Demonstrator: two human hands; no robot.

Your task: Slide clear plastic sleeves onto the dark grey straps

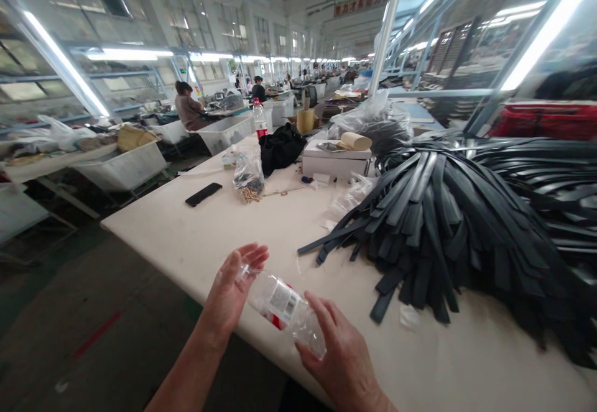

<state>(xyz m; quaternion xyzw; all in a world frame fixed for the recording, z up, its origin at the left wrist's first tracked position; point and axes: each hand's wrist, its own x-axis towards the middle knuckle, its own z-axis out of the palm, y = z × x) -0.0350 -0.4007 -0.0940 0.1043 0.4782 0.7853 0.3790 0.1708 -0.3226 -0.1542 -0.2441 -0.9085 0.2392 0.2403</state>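
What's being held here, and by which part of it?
A clear plastic bottle: the right hand holds its base end, while its neck end rests against the open left hand.

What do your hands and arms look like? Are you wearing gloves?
The left hand and right hand are bare: no gloves, and no ring or bracelet shows. The left forearm has no sleeve in view; the right arm is cut off by the picture's edge.

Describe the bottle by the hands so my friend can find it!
Find the heap of black strips on the long white table. Near the edge, the left hand and right hand cradle a clear plastic bottle on its side. Unlike the upright bottle farther along, it is crumpled.
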